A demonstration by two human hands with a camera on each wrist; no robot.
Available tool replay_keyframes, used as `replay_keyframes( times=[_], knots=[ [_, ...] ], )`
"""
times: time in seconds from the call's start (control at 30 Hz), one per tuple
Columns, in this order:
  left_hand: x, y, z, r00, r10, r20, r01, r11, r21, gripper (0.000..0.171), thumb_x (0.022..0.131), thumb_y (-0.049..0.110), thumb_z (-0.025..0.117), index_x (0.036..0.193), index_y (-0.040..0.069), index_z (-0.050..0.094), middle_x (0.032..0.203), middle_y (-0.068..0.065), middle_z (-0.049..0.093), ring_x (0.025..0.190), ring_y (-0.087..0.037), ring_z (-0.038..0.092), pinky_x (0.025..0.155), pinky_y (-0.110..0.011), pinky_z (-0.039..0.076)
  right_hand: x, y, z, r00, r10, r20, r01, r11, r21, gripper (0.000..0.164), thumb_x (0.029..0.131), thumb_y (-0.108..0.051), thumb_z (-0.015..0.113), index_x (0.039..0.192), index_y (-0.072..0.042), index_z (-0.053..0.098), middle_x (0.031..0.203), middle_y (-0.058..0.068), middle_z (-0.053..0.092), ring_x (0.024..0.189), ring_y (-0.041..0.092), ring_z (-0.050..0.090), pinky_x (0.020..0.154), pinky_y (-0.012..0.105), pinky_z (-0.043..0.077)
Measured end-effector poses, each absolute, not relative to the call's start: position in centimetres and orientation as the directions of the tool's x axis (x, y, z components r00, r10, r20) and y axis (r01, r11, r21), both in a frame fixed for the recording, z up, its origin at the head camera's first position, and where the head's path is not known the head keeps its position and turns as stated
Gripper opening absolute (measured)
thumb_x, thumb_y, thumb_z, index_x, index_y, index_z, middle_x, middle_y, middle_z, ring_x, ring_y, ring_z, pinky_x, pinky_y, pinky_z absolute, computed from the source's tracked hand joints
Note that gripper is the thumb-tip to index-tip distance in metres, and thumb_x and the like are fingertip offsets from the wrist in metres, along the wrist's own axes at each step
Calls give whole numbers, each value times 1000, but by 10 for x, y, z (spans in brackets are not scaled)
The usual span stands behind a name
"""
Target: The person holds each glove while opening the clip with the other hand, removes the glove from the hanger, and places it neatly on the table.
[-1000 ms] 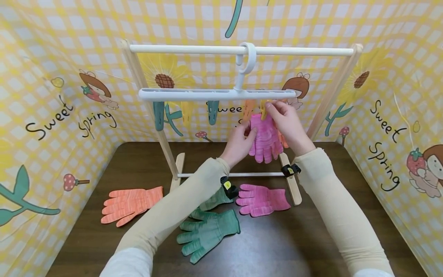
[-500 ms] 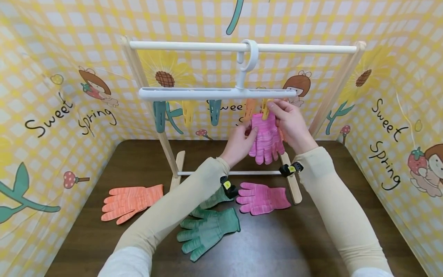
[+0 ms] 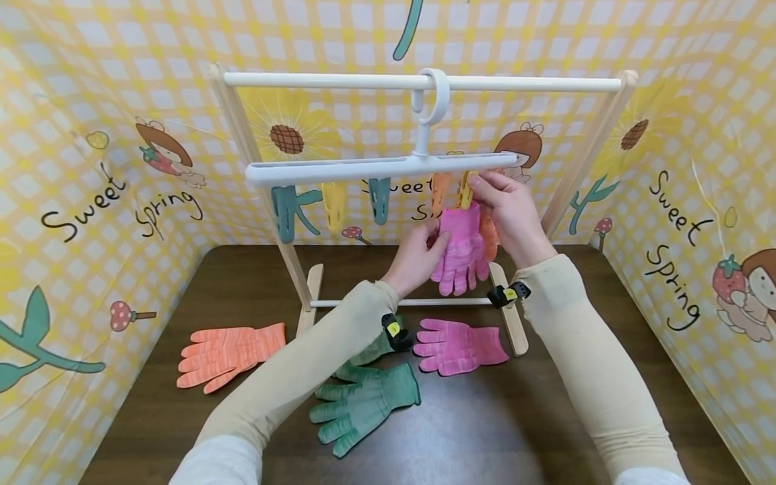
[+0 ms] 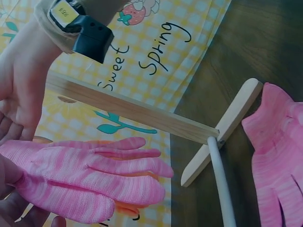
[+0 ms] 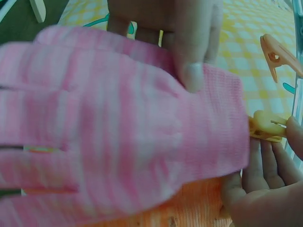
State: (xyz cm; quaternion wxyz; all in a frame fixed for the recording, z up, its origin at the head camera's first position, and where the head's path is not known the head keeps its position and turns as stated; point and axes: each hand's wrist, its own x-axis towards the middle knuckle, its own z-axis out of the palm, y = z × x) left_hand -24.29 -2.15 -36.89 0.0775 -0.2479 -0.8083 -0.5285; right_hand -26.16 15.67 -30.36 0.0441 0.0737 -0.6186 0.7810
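Pink streaked knit glove (image 3: 456, 249), the held one, hangs in the air below the right end of the pale grey-white plastic hanger (image 3: 330, 171), its ribbed cuff up and its fingers pointing down, the tips drifting a little to the left, so that its long axis runs close to upright. The person's left hand (image 3: 417, 254) is the nearer one to it, coming in from the left side and pinching the knit near the cuff, thumb on the front face and fingers behind. The right hand (image 3: 512, 214) stands above and to the right, pinching the handle end of a small yellow plastic clip (image 3: 467, 191) between thumb and curled fingers. What matters most is cuff against clip: the clip sits directly above the cuff, its long axis also near upright and roughly in line with the glove's, and its lower end meets the cuff edge; whether its jaws straddle the knit, I cannot tell. An orange knit glove (image 3: 489, 237) shows partly behind, to the right, and an orange plastic clip (image 3: 439, 192) hangs just left of the yellow one
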Motion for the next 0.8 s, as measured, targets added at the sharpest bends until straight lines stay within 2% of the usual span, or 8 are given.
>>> replay_keyframes(
  times=[0.13, 0.33, 0.6, 0.8],
  knots=[
    [-241, -25, -375, -866, 331, 376, 479, 331, 813, 19, 108, 14, 55, 93, 4, 62, 81, -7, 60, 72, -16, 52, 67, -26, 44, -262, 156, -303, -987, -27, 159, -152, -162, -975, 17, 101, -15, 69, 115, -4, 71, 94, -4, 71, 85, 11, 65, 84, 23, 54],
    [-235, -31, -385, -891, 318, 325, 431, 363, 826, 18, 108, 18, 56, 97, 6, 64, 87, -7, 66, 76, -17, 56, 72, -28, 47, -260, 154, -304, -990, -54, 133, -128, -85, -988, 26, 104, -21, 66, 120, -1, 65, 97, -4, 66, 87, 12, 61, 86, 25, 53],
    [-229, -39, -391, -902, 314, 296, 406, 389, 827, 18, 108, 19, 58, 106, 6, 69, 91, -7, 69, 80, -18, 58, 75, -29, 48, -258, 153, -306, -981, -82, 173, -164, -112, -980, 28, 106, -22, 61, 123, 0, 63, 107, 1, 69, 98, 13, 66, 93, 26, 53],
    [-225, -44, -393, -898, 325, 297, 415, 398, 818, 16, 108, 20, 58, 103, 7, 66, 90, -6, 68, 79, -18, 56, 74, -28, 46, -255, 158, -306, -980, -92, 177, -156, -196, -968, 29, 107, -21, 60, 126, 0, 62, 112, 6, 67, 101, 16, 68, 97, 26, 53]
  ],
)
